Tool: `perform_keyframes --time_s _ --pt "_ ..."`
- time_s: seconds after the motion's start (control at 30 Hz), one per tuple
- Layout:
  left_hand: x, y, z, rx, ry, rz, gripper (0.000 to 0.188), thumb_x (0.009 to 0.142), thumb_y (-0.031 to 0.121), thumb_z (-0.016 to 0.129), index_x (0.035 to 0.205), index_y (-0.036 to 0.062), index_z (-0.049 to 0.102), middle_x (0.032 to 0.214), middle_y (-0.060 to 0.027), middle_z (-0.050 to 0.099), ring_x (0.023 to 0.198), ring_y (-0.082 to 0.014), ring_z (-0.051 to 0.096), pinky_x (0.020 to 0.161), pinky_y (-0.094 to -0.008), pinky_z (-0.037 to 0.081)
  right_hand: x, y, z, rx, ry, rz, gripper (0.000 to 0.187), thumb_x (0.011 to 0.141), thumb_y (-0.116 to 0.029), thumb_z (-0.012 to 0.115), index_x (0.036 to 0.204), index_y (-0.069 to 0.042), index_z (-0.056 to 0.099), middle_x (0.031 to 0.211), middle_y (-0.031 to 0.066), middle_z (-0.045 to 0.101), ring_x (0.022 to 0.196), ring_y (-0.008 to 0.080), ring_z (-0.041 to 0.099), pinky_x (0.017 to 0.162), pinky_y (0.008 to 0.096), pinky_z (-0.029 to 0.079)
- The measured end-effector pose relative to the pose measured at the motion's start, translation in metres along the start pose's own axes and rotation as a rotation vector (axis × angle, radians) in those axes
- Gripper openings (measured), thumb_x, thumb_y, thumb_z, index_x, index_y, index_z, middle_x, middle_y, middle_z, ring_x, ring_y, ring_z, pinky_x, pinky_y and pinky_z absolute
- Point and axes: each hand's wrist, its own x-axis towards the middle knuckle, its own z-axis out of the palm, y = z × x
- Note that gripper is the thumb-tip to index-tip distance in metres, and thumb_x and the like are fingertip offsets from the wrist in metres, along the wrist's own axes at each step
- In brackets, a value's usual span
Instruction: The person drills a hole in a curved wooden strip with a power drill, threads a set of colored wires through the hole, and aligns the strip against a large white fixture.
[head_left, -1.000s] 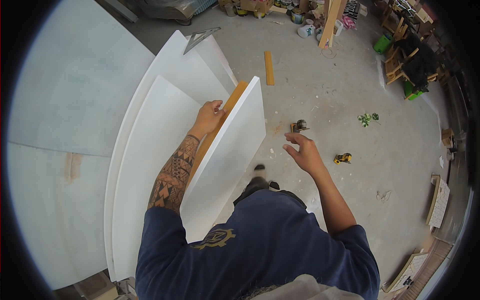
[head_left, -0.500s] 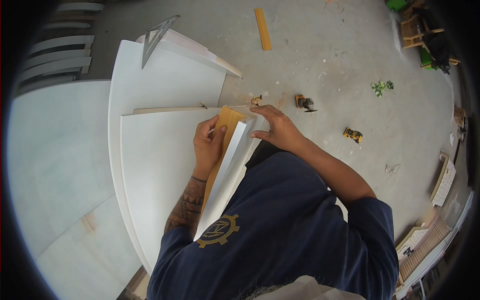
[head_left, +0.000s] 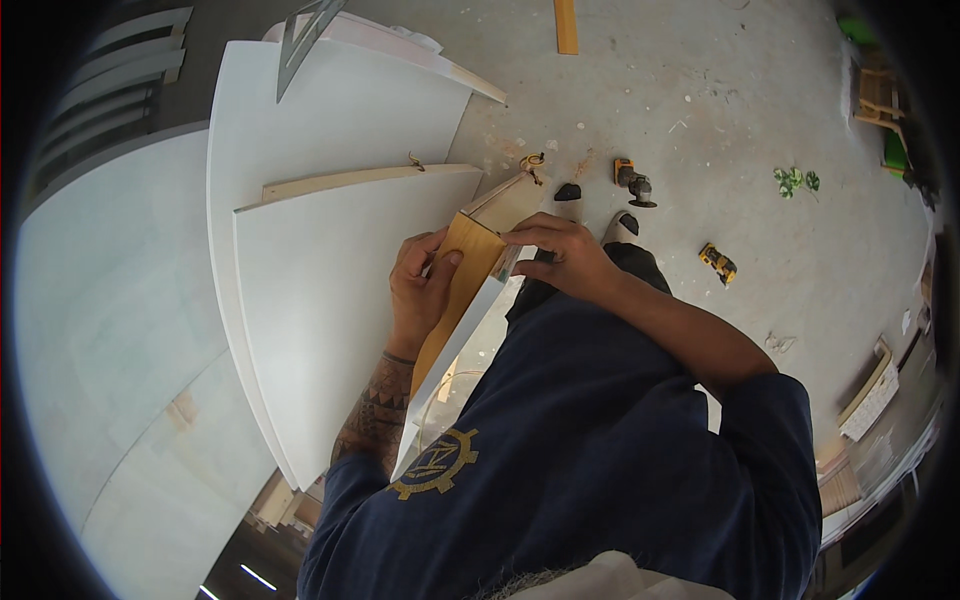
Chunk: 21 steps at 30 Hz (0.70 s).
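Observation:
My left hand (head_left: pixel 425 285) grips a yellow-brown wooden strip (head_left: pixel 474 243), its thumb lying on the broad face and the fingers behind the left edge. At the far right corner of the strip, my right hand (head_left: pixel 568 257) touches the wood with its index fingertip. The right thumb is held apart below, and the other fingers are partly hidden. Along the strip's right side runs a narrow white panel edge (head_left: pixel 455 345). A pale board (head_left: pixel 512 200) extends beyond the strip's far end, with a yellow and dark fitting (head_left: pixel 533 163) near its tip.
Large curved white panels (head_left: pixel 330 270) stand to my left, with a metal set square (head_left: pixel 305 50) on the rear one. On the concrete floor lie a yellow-black grinder (head_left: pixel 633 184), another yellow-black tool (head_left: pixel 718 263), a wooden strip (head_left: pixel 566 25) and a leafy sprig (head_left: pixel 796 182).
My right index finger has come onto the wooden strip's corner. The white panel edge now ends lower beside the strip. The view has shifted, bringing my feet into sight.

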Motion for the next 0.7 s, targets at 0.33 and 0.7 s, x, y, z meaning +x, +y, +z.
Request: perform_keyframes --time_s 0.33,0.7 --pt "-0.002 -0.003 -0.006 0.003 0.030 0.055 0.036 0.094 0.006 0.081 0.130 0.0019 0.074 0.124 -0.0127 0.072 0.105 -0.0211 0.071 0.093 -0.0318 0.057 0.000 -0.006 0.006 0.102 0.018 0.052 0.043 0.082 -0.003 0.089 0.122 -0.004 0.076 0.119 0.0091 0.072 0.109 0.0257 0.072 0.094 0.0346 0.058" --pt "-0.004 -0.007 -0.008 0.056 -0.039 0.077 0.036 0.096 0.006 0.080 0.131 0.0030 0.074 0.129 -0.0116 0.069 0.111 -0.0165 0.070 0.094 -0.0284 0.057 -0.007 -0.008 0.006 0.143 -0.012 0.123 0.040 0.084 0.010 0.083 0.120 -0.004 0.075 0.124 0.0075 0.069 0.117 0.0208 0.068 0.103 0.0320 0.055"
